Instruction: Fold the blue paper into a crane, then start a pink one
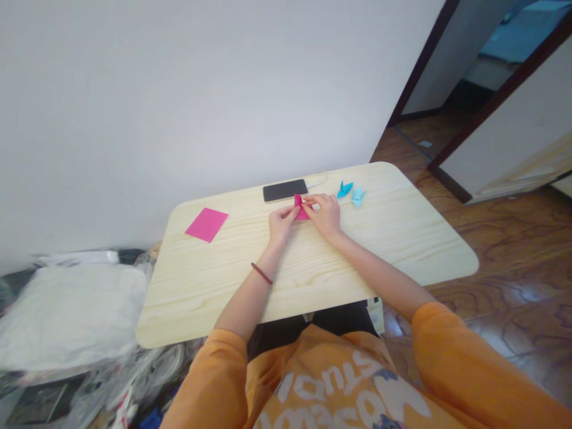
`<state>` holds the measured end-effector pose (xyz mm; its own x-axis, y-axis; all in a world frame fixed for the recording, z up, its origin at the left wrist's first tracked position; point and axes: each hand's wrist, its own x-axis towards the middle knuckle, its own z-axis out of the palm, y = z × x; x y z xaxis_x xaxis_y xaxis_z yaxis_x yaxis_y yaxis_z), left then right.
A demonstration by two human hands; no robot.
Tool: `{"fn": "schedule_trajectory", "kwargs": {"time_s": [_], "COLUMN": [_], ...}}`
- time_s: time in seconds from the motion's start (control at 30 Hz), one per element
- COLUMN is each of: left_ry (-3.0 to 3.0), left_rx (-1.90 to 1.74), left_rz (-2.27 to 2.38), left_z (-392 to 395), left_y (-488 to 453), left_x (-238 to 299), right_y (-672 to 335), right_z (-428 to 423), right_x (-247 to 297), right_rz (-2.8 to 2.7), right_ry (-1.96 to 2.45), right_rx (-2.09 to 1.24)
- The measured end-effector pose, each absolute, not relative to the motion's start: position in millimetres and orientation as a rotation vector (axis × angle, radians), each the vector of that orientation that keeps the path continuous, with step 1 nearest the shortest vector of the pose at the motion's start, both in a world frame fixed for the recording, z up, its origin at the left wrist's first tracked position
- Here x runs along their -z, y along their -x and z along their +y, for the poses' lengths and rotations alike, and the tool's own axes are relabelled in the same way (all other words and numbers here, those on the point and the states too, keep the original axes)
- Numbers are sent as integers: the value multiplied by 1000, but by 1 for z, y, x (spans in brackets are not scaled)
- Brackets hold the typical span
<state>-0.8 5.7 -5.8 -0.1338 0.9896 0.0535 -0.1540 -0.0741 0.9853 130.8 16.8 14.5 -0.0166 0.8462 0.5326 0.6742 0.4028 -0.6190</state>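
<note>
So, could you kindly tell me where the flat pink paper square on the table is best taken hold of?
Best pinch the pink paper square at its corner facing the left hand, coming in from that side. It lies flat and thin on the pale wooden table, so a corner should lift more easily than an edge, and this approach stays clear of the folded pink paper.
</note>
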Motion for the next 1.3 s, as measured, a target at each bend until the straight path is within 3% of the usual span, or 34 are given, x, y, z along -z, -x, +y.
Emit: {"fn": "schedule_trajectory", "kwargs": {"time_s": [0.6,1.03,1.3], "left_ry": [-1022,-806,-858], "left_rx": [-1440,-1305,-1286], "left_rz": [1190,1046,1041], "left_z": [10,15,12], "left_y": [2,13,13], "left_x": [13,-1,-2], "right_y": [-130,-140,-134], "right_z": [19,31,28], "right_x": [-17,-12,-12], "right_rz": [-1844,-1123,-1000], "right_ry": [1343,1103,1001], "right_rx": [-262,-1421,-1671]}}
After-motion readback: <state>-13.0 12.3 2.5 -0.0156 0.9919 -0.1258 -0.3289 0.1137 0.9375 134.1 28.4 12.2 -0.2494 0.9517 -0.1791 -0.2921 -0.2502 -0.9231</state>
